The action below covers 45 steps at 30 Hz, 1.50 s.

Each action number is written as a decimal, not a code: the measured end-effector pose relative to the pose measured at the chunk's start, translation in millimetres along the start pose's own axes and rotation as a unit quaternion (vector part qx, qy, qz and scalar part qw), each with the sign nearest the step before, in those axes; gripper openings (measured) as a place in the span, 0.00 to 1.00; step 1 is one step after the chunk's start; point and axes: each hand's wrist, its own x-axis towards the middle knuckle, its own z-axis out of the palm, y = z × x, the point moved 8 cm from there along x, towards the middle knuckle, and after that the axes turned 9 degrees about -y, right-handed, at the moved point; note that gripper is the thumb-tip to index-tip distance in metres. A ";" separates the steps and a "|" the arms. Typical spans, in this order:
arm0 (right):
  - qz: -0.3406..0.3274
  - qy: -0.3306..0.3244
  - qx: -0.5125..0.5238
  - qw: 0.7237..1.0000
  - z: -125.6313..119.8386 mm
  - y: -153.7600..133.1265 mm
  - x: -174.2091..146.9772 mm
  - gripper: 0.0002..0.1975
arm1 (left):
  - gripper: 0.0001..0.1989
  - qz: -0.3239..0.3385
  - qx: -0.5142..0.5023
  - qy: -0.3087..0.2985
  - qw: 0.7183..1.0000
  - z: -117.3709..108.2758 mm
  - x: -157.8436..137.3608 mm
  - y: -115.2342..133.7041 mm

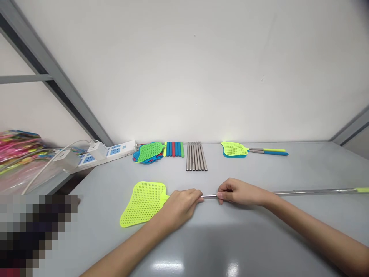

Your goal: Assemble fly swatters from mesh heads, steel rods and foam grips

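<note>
A yellow-green fly swatter (144, 204) with an extended telescopic metal rod lies across the front of the table, its perforated head at the left. My left hand (184, 204) is closed round the rod close to the head, covering the joint. Farther right, my right hand (238, 192) pinches the same rod between thumb and fingers. A short stretch of bare metal shows between the hands. Past my right wrist the rod runs on to a yellow-green grip (362, 190) at the right edge of the view.
Along the wall lie stacked swatter heads (150, 152), several coloured handle grips (173, 149), several metal tubes (196, 156) and two swatters (235, 149) with short rods. A power strip (121, 149) with plugged-in chargers stands at the left, near plastic-wrapped goods (20, 154).
</note>
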 end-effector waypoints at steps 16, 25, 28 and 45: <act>0.040 -0.163 0.216 0.962 22.1 -8.5 24.5 0.14 | 0.17 0.019 0.014 0.041 0.999 1.5 -1.6 0.4; -0.013 -0.182 0.212 0.960 18.1 -8.3 23.0 0.17 | 0.17 0.009 -0.073 0.041 0.996 -5.6 0.0 -5.2; -0.032 -0.176 0.166 0.970 11.5 -9.0 19.5 0.14 | 0.17 -0.002 -0.091 0.031 0.995 -8.7 0.1 -6.2; -0.029 -0.153 0.192 0.969 3.6 7.7 23.3 0.12 | 0.25 -0.067 -0.019 -0.014 0.998 -18.2 -1.9 -39.6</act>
